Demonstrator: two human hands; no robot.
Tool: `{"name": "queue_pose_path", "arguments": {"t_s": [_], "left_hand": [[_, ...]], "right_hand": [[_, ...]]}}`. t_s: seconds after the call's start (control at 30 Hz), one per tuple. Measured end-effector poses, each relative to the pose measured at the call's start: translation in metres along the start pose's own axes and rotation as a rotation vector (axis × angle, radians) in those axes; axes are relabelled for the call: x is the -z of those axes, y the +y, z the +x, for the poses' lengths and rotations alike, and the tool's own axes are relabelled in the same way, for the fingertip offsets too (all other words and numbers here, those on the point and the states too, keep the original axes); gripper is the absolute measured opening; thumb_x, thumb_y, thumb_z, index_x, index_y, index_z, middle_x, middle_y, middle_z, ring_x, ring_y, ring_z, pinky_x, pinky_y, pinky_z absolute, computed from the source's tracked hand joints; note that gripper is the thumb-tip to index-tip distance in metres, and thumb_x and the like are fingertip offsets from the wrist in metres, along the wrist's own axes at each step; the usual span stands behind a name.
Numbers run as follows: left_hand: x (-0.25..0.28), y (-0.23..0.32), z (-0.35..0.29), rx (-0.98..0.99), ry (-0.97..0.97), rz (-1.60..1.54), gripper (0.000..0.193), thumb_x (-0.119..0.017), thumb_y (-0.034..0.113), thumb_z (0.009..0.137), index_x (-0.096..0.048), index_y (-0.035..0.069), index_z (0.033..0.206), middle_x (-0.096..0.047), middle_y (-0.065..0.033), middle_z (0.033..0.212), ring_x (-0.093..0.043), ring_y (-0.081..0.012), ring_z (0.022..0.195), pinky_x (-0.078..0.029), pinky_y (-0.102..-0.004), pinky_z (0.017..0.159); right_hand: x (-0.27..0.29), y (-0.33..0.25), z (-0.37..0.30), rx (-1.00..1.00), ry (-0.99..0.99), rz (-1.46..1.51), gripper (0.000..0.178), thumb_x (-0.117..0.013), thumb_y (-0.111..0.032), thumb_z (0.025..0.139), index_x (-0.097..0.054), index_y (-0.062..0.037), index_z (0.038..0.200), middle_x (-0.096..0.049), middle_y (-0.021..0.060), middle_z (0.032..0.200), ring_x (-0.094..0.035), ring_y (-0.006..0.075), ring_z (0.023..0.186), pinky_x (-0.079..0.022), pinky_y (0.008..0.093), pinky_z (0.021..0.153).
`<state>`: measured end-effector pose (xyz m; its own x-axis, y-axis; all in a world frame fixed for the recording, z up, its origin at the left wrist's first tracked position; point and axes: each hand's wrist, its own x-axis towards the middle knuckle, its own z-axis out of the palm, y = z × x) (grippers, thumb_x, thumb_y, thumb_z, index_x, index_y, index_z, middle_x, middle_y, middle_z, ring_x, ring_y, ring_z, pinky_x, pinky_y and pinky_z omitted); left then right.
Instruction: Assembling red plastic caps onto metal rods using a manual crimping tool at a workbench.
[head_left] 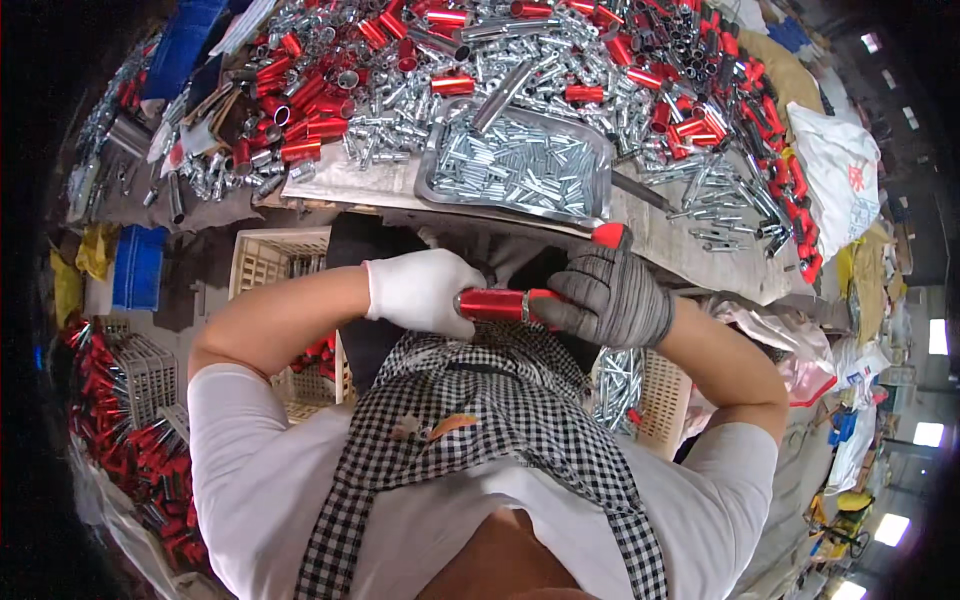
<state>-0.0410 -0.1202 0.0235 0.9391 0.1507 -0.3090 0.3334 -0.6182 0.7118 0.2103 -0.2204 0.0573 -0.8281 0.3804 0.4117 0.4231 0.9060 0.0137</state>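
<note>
A short, shiny red metal tube (490, 304) with a silvery ring near its right end is held level in front of my apron. My left hand (425, 290), in a white glove, is closed around the tube's left end. My right hand (612, 300), in a grey striped glove, grips the right end with the thumb along it. Red patches show at this glove's thumb and raised finger; whether they belong to the glove I cannot tell. Just beyond my hands, a metal tray (425, 180) full of small silvery pins sits at the bench's near edge.
Loose red tubes and silvery metal fittings (390, 110) are heaped over the bench (660, 240). A cream plastic crate (285, 240) stands below left, another crate (665, 400) below right. More red parts (130, 450) pile up at far left. A white sack (835, 170) lies at right.
</note>
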Motion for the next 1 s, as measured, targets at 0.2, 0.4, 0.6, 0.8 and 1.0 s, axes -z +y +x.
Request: {"name": "queue_pose_path", "arguments": {"t_s": [0.2, 0.4, 0.6, 0.8, 1.0], "left_hand": [[0.017, -0.004, -0.008, 0.009, 0.412, 0.530, 0.022, -0.071, 0.024, 0.073, -0.063, 0.008, 0.085, -0.066, -0.0144, 0.072, -0.067, -0.0353, 0.070, -0.052, -0.0471, 0.062], [0.053, -0.022, 0.000, -0.376, 0.826, 1.070, 0.008, -0.061, 0.017, 0.074, -0.057, 0.010, 0.074, -0.052, -0.0049, 0.061, -0.060, -0.0218, 0.055, -0.047, -0.0376, 0.045], [0.057, -0.005, -0.003, -0.069, 0.480, 0.661, 0.039, -0.069, 0.014, 0.072, -0.062, 0.004, 0.109, -0.061, -0.0127, 0.073, -0.063, -0.0291, 0.066, -0.049, -0.0382, 0.058], [0.000, -0.015, 0.004, 0.236, -0.505, -0.466, 0.029, -0.075, 0.024, 0.080, -0.067, 0.002, 0.098, -0.064, -0.0044, 0.075, -0.060, -0.0132, 0.066, -0.051, -0.0305, 0.061], [0.005, -0.016, 0.010, 0.019, 0.604, 0.778, 0.026, -0.069, 0.019, 0.072, -0.061, 0.006, 0.093, -0.063, -0.0118, 0.066, -0.065, -0.0328, 0.060, -0.051, -0.0457, 0.055]], "right_hand": [[-0.047, -0.014, -0.011, -0.576, 0.112, 0.287, 0.052, -0.078, -0.020, 0.074, -0.061, -0.0085, 0.122, -0.066, 0.0135, 0.107, -0.065, 0.0290, 0.086, -0.054, 0.0406, 0.073], [-0.058, -0.021, 0.006, -1.363, 0.396, 2.022, 0.068, -0.079, -0.037, 0.075, -0.056, -0.0001, 0.126, -0.066, 0.0035, 0.093, -0.060, 0.0112, 0.072, -0.052, 0.0265, 0.067], [-0.021, -0.006, 0.011, -0.904, 0.017, 0.475, 0.037, -0.073, -0.025, 0.081, -0.063, 0.0008, 0.106, -0.068, 0.0146, 0.093, -0.066, 0.0325, 0.081, -0.055, 0.0405, 0.078], [-0.042, 0.010, -0.010, -0.063, -0.119, -0.054, 0.022, -0.066, -0.015, 0.083, -0.067, -0.0093, 0.104, -0.068, 0.0120, 0.092, -0.065, 0.0289, 0.074, -0.053, 0.0386, 0.070], [-0.065, -0.015, -0.032, -0.797, 0.048, 0.589, 0.044, -0.075, -0.026, 0.079, -0.063, -0.0042, 0.116, -0.068, 0.0096, 0.098, -0.066, 0.0262, 0.076, -0.056, 0.0377, 0.074]]}}
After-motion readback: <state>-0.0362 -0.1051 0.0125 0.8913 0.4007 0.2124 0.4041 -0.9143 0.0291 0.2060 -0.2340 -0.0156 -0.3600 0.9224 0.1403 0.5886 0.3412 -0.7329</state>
